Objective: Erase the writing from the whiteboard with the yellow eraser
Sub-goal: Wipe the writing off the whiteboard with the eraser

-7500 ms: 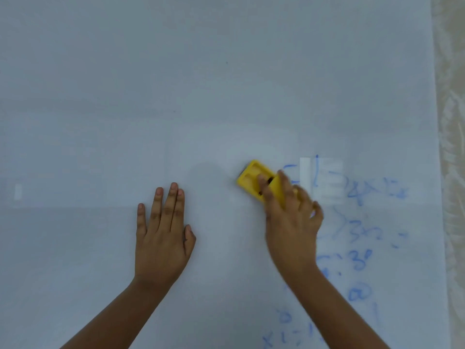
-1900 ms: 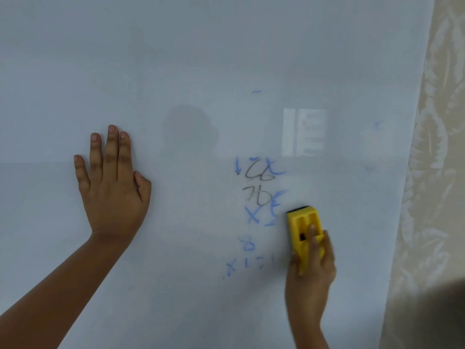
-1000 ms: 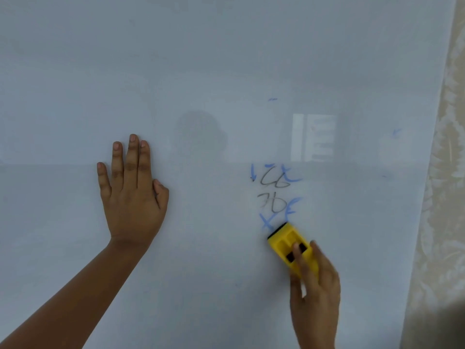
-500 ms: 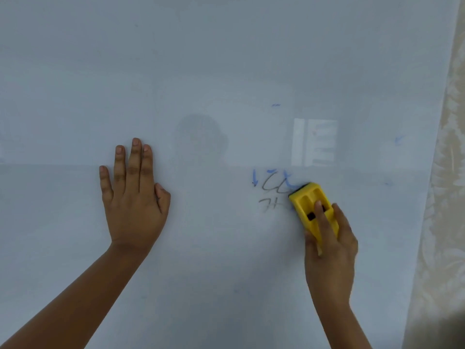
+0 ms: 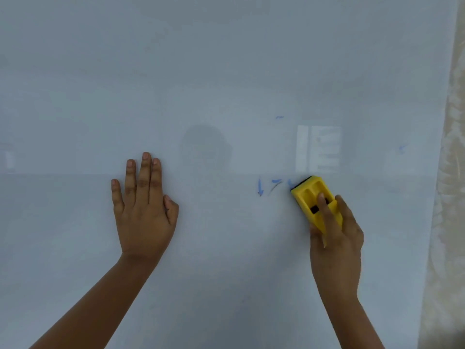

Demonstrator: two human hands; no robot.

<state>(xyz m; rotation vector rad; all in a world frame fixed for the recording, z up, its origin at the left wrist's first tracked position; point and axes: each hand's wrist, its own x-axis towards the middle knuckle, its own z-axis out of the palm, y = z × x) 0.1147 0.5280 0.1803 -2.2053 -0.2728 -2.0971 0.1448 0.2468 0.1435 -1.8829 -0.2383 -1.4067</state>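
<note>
The whiteboard [image 5: 226, 71] fills nearly the whole view. My right hand [image 5: 336, 238] grips the yellow eraser [image 5: 310, 195] and presses it flat on the board at centre right. Just left of the eraser a few faint blue and grey strokes of writing [image 5: 269, 187] show. Small blue flecks sit higher up: a dash [image 5: 279, 117] and a mark [image 5: 402, 148] near the right edge. My left hand [image 5: 143, 210] lies flat on the board at centre left, fingers together, holding nothing.
A cream patterned wall [image 5: 450, 197] runs down the right side past the board's edge. A bright window reflection [image 5: 318, 148] and a dim reflected head shape [image 5: 205, 149] show on the glossy surface.
My right hand has moved the eraser up and slightly right. The lower lines of writing and most of the top line are gone. The left hand has stayed put.
</note>
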